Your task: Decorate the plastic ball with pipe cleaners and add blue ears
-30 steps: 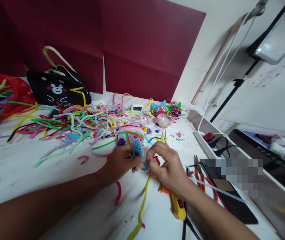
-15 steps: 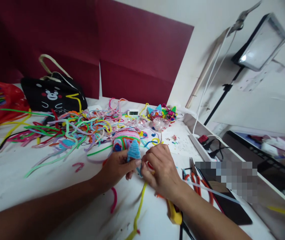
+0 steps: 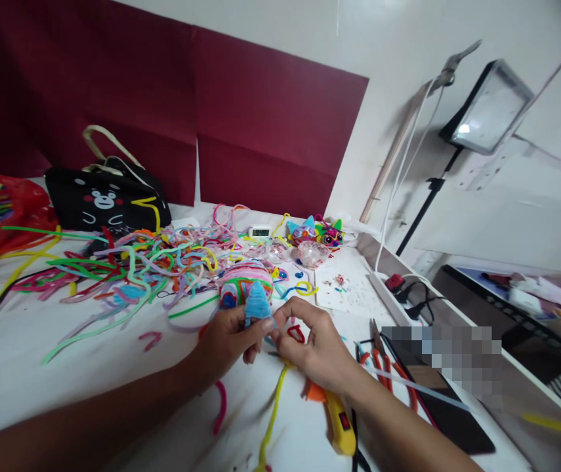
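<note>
Between the thumb and fingers of my left hand (image 3: 231,337) is a light blue triangle made of wound pipe cleaner (image 3: 258,303), point up. My right hand (image 3: 317,344) is closed in a pinch at the triangle's lower right corner, where a bit of blue strand shows at the fingertips. Just behind the triangle lies a striped ball of coiled pipe cleaners (image 3: 247,272) in pink, green and other colours. A red pipe-cleaner loop (image 3: 296,334) shows past my right fingers. Below the hands runs a yellow pipe cleaner (image 3: 274,413).
A tangle of pipe cleaners (image 3: 162,262) covers the table's left and back. Two finished colourful heads (image 3: 329,235) stand behind clear balls (image 3: 313,254). To the right lie a yellow glue gun (image 3: 340,426), orange-handled pliers (image 3: 383,367) and a dark phone (image 3: 437,393) beside a raised edge.
My right hand's fingers have turned and spread into a rounder pinch, still by the triangle's corner. The left hand keeps its hold, and the camera view has tilted slightly.
</note>
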`<state>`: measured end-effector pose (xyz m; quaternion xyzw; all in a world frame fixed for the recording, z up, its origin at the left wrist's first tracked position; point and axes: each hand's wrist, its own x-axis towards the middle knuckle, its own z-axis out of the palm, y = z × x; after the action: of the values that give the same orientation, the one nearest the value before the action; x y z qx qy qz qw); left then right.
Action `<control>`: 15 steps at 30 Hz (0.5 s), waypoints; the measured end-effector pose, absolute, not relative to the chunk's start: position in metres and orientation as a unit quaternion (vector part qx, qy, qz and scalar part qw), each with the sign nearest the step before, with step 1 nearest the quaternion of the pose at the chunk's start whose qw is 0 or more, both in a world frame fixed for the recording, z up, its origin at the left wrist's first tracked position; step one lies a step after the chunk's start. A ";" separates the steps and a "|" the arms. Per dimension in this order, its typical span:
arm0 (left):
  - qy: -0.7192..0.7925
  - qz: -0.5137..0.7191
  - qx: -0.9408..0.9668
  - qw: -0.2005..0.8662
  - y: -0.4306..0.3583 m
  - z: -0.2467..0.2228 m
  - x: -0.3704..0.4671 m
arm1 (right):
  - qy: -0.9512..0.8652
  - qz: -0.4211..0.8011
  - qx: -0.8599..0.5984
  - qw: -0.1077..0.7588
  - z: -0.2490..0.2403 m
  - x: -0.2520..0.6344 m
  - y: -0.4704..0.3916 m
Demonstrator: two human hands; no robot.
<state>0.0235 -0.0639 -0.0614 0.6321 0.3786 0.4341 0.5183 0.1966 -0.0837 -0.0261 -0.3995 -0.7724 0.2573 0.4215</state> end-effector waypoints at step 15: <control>0.397 0.445 0.544 0.591 -0.069 -0.052 0.027 | -0.704 0.361 -0.434 0.432 -0.036 0.201 -0.075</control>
<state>0.0274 -0.0693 -0.0521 0.5435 0.3973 0.4449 0.5906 0.2008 -0.0746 -0.0365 -0.4336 -0.7037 0.3610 0.4318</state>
